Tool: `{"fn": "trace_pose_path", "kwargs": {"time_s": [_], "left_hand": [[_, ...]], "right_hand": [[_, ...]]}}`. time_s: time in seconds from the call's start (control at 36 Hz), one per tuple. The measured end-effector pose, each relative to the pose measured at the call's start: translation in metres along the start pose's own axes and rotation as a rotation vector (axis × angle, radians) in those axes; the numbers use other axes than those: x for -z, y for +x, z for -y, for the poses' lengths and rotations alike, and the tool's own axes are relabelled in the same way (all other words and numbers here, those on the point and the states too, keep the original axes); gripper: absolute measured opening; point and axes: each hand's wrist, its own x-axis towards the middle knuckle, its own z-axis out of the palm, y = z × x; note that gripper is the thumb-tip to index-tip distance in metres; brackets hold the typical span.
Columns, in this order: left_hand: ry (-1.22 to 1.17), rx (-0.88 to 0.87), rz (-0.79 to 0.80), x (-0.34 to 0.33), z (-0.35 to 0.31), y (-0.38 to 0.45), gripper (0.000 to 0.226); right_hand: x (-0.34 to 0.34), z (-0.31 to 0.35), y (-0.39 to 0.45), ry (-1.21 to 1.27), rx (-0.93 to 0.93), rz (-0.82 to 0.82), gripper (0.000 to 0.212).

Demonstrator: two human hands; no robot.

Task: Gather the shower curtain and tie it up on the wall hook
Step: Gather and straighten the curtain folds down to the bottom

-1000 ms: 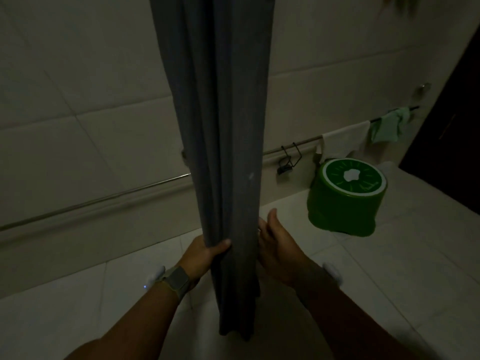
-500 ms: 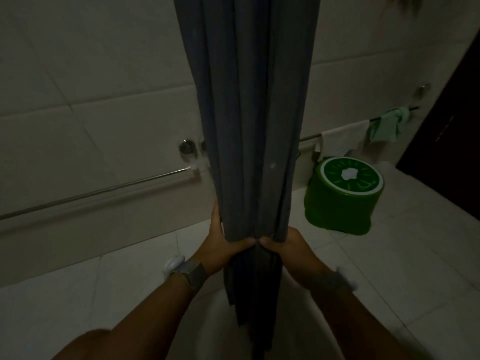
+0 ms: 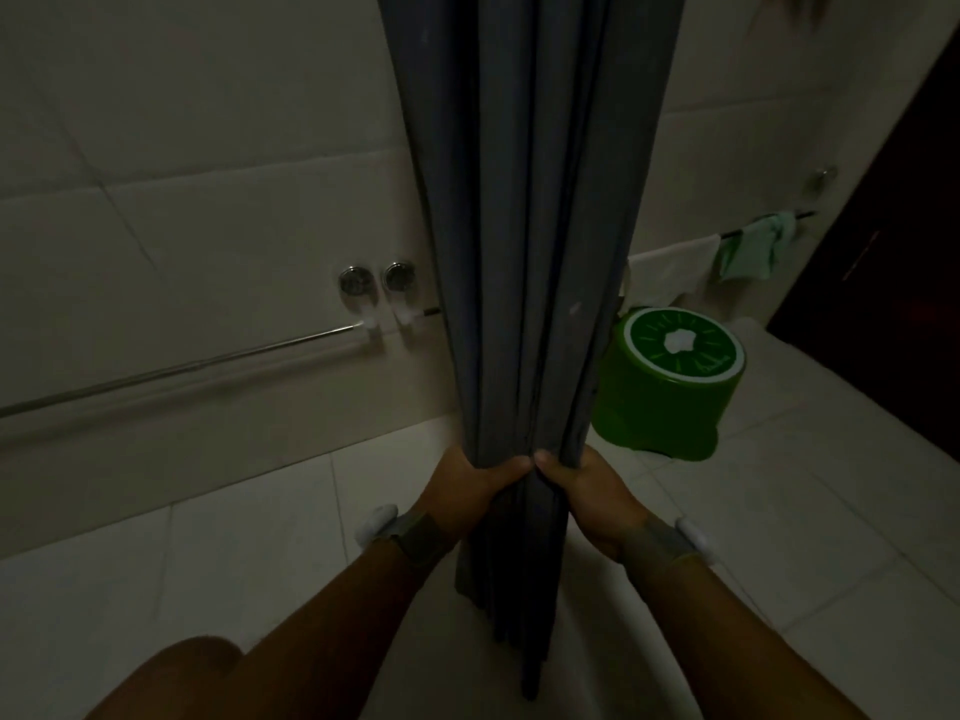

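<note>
The shower curtain (image 3: 524,241), bunched into a narrow column of grey folds, is hanging down the middle of the view in front of the tiled wall (image 3: 208,189). The left hand (image 3: 462,485) and the right hand (image 3: 587,485) are gripping it low down from opposite sides, fingers curled round the fabric and thumbs nearly meeting at the front. Its lower end is dangling below the hands, above the floor tiles (image 3: 249,553). To the left, pale floor is lying open below a wall rail (image 3: 182,363) and two round chrome mounts (image 3: 376,278). To the right, a green stool (image 3: 670,376) is standing just beside the curtain, partly covered by its edge. Cloths (image 3: 727,257) are hanging on a further rail, near a dark doorway (image 3: 883,226). The curtain's top is being cut off by the frame; dim light is obscuring whether any mount is a hook.
</note>
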Motion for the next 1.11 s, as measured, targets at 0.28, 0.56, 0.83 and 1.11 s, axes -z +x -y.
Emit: {"fn": "trace_pose_path", "kwargs": {"time_s": [0.28, 0.56, 0.83, 1.11], "left_hand": [[-0.094, 0.157, 0.101, 0.036, 0.000, 0.017, 0.049], [-0.204, 0.258, 0.080, 0.030, 0.003, 0.012, 0.038], [0.074, 0.084, 0.077, 0.042, 0.022, 0.017, 0.036], [0.253, -0.026, -0.028, 0.044, 0.025, 0.018, 0.100]], "right_hand": [[0.008, 0.075, 0.014, 0.069, 0.103, 0.237, 0.073], [-0.013, 0.031, 0.031, -0.034, -0.016, -0.037, 0.018], [-0.008, -0.001, 0.026, 0.092, -0.090, 0.099, 0.061], [-0.011, -0.064, -0.009, -0.391, -0.156, 0.109, 0.033]]}}
